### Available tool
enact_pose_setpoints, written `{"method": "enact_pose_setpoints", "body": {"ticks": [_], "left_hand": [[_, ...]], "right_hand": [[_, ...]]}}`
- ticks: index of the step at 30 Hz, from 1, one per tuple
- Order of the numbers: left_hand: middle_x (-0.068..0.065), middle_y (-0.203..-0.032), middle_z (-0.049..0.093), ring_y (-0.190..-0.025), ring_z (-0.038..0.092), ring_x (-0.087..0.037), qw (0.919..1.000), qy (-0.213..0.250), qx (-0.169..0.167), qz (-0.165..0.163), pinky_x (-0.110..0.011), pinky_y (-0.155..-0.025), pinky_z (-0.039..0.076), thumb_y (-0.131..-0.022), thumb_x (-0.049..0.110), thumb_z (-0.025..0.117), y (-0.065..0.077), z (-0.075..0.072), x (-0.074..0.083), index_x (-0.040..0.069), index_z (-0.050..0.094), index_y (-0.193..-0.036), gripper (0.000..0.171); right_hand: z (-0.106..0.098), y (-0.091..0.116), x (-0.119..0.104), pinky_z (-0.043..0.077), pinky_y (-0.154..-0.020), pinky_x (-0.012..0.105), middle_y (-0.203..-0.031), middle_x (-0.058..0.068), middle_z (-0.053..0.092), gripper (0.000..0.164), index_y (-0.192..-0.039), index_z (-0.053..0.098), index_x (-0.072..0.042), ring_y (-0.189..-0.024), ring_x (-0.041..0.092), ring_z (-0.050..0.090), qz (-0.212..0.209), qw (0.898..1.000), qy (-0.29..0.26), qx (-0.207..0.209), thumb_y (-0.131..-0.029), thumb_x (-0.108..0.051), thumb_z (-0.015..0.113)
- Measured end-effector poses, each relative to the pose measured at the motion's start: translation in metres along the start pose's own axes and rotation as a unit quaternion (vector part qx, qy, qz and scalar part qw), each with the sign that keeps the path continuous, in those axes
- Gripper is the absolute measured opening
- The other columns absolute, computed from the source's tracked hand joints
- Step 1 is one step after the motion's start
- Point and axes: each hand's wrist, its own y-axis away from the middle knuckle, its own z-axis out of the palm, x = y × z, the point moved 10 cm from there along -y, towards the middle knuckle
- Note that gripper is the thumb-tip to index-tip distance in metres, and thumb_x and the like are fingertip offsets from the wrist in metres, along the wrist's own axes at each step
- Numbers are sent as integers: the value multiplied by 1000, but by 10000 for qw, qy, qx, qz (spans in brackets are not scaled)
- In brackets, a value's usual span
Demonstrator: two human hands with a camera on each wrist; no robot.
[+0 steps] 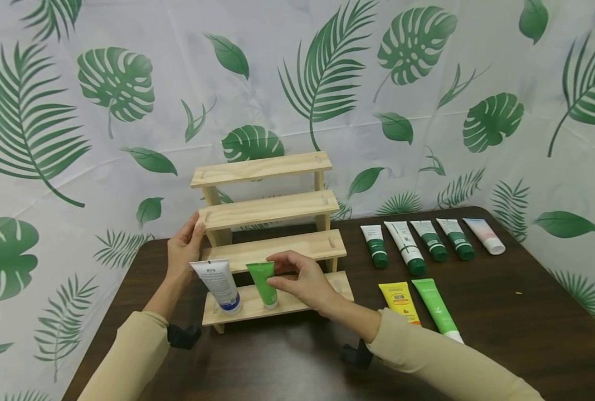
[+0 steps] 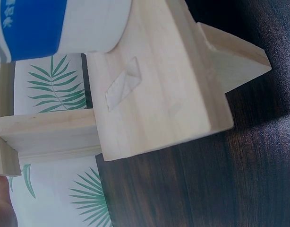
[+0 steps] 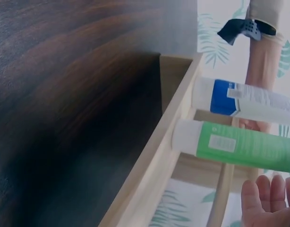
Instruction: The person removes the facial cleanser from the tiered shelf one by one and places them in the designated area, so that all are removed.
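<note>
A stepped wooden shelf (image 1: 277, 206) with several tiers stands on the table. My left hand (image 1: 183, 245) grips the left end of its second tier from the top. On the lowest tier, a white tube with a blue band (image 1: 217, 284) stands on its cap at the left. Beside it a green tube (image 1: 262, 281) also stands on its white cap. My right hand (image 1: 302, 278) is at the green tube's upper right side, its thumb overlapping the tube in the head view. In the right wrist view, the fingertips (image 3: 263, 182) lie just short of the tube's side.
Right of the shelf, several white-and-green tubes (image 1: 403, 239) and a pink-and-white tube (image 1: 485, 236) lie in a row. Nearer, a yellow tube (image 1: 400, 301) and another green tube (image 1: 437, 309) lie on the dark table (image 1: 518, 323). A leaf-patterned cloth (image 1: 327, 72) hangs behind.
</note>
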Motion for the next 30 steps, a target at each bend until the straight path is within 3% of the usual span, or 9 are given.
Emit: {"method": "enact_pose_setpoints", "body": {"ticks": [18, 30], "left_hand": [[-7, -147, 38, -135, 38, -21, 10000, 61, -24, -44, -19, -107, 35, -98, 20, 50, -2, 1, -1, 4, 38, -142, 48], [-7, -148, 37, -136, 36, -21, 10000, 9, -35, -69, -20, -108, 34, -98, 20, 50, -1, 1, 1, 4, 38, -142, 48]], "right_hand": [[1, -3, 5, 52, -75, 20, -99, 15, 66, 22, -106, 63, 2, -86, 17, 62, 100, 9984, 496, 266, -87, -8, 67], [-39, 8, -6, 56, -75, 27, -97, 15, 64, 20, -105, 61, 3, -81, 13, 61, 299, 9972, 359, 581, -87, -6, 65]]}}
